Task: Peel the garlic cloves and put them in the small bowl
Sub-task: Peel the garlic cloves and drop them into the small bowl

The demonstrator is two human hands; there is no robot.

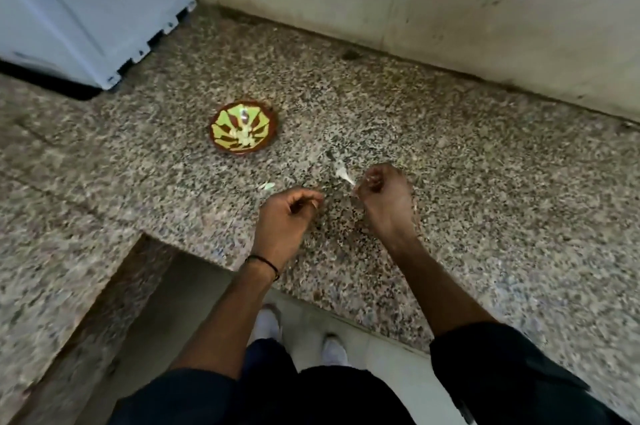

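Bowl: on the counter, ahead and left of both hands; I see cloves in it.
Appliance: back left, behind the bowl.
Peel scrap: left of the left hand.
Second scrap: just beside the right hand.
Wall: behind the counter.

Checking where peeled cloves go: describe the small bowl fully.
The small bowl is round, shallow, seemingly glazed ceramic: brown rim, yellow-green leaf pattern inside. It stands upright on the speckled stone counter, pale pieces, likely peeled garlic, at its centre. The left hand and right hand are nearer the camera; neither touches it.
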